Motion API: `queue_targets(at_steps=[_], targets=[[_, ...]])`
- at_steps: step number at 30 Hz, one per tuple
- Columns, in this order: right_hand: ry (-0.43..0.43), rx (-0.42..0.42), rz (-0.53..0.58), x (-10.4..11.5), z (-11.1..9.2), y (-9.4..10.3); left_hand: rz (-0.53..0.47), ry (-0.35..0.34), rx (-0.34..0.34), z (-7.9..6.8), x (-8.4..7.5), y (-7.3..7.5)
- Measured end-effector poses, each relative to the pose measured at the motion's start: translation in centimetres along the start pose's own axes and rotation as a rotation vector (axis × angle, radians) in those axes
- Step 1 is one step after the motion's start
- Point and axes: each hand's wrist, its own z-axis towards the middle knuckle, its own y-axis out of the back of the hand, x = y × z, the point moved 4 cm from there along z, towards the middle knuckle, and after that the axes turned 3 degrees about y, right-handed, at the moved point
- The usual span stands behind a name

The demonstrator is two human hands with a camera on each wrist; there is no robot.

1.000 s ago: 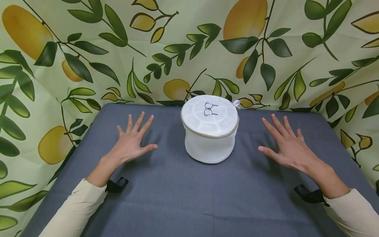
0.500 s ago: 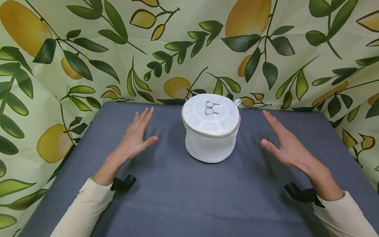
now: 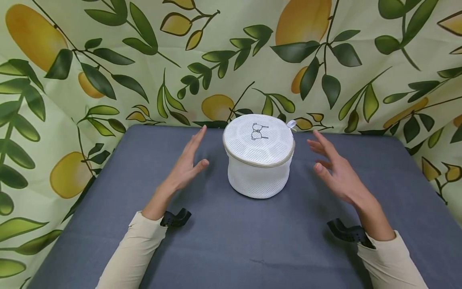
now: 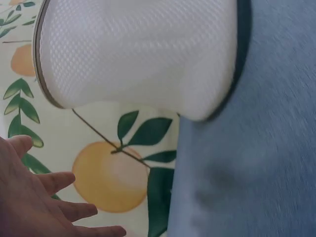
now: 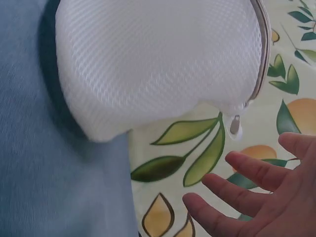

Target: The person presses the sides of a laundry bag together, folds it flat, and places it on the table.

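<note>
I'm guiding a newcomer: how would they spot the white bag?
Find the grey table, backed by patterned cloth. Toward the table's far side, between the left hand and right hand, stands the white bag. It alone is drum-shaped, with a line drawing on top.

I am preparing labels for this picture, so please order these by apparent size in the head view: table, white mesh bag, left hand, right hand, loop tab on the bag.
1. Table
2. White mesh bag
3. Left hand and right hand: too alike to rank
4. Loop tab

Left grip [image 3: 184, 170], right grip [image 3: 340, 172] nearer bag [image 3: 258, 157]
</note>
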Motion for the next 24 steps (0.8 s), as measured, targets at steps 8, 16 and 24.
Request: queue_targets(at_steps=[8, 16, 24], targets=[[0.045, -0.026, 0.094, 0.3, 1.2, -1.7, -0.127, -0.055, -0.003, 1.4, -1.0, -1.2], [0.050, -0.039, 0.134, 0.2, 1.8, -2.7, -0.205, -0.020, 0.018, 2.1, -1.5, -2.5], [0.015, -0.042, 0.130, -0.1, 2.4, -3.4, -0.282, 0.021, 0.026, 2.9, -1.9, -3.4]])
